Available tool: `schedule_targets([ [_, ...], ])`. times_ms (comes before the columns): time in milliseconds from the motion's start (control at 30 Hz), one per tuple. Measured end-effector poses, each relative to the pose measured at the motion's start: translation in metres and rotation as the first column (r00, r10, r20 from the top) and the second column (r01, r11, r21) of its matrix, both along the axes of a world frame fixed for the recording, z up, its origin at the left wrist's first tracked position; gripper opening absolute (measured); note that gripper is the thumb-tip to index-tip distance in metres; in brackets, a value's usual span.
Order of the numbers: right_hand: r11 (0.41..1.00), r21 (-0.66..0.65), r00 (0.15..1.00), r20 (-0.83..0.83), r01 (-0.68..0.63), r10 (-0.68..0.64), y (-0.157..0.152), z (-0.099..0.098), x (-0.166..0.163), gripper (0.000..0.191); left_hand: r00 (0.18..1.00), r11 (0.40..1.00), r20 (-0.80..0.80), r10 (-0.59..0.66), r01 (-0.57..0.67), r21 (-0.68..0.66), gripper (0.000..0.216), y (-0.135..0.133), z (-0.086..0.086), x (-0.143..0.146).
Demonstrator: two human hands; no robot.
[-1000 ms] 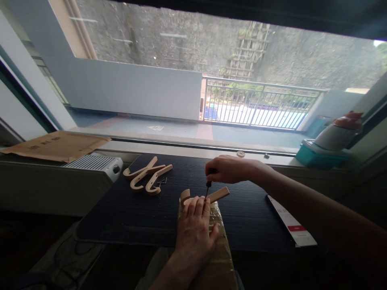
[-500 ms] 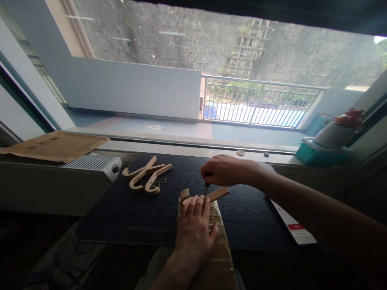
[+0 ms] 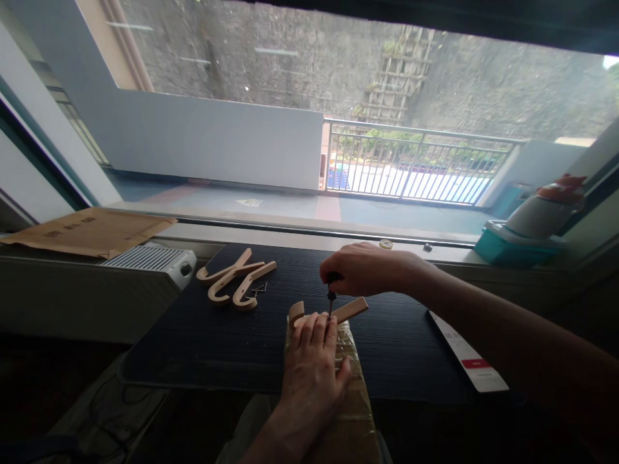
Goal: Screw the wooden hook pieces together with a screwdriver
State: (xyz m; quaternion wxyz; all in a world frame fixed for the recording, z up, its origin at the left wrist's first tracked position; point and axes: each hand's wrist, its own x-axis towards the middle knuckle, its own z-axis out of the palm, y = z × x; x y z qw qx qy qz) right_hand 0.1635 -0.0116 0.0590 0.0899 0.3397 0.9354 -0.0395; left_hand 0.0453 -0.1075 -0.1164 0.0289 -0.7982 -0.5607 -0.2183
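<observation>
My right hand grips a small dark-handled screwdriver held upright, its tip down on a wooden hook. That hook lies on a tape-wrapped cardboard block at the near edge of the black table. My left hand lies flat on the block, fingertips pressing the hook beside the screwdriver tip. Three more wooden hooks lie in a loose pile at the table's far left, with small dark screws next to them.
A white radiator with a cardboard sheet on it stands to the left. A white card with a red stripe lies at the right. A teal box with a white container sits on the window sill.
My right hand has turned slightly on the screwdriver handle and shifted a little left. The left hand and the hook stay where they were.
</observation>
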Motion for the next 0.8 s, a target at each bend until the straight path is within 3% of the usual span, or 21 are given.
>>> schedule_targets([
  [400,0.999,0.004,0.996,-0.076,0.051,-0.05,0.007,-0.016,0.006,0.027,1.0,1.0,-0.009,0.006,-0.006,-0.027,0.056,-0.001,0.002,0.0],
  [800,1.0,-0.013,1.0,-0.009,-0.006,0.006,-0.004,-0.002,0.001,0.019,1.0,1.0,-0.006,0.005,-0.005,-0.009,0.056,0.0,0.0,0.0],
])
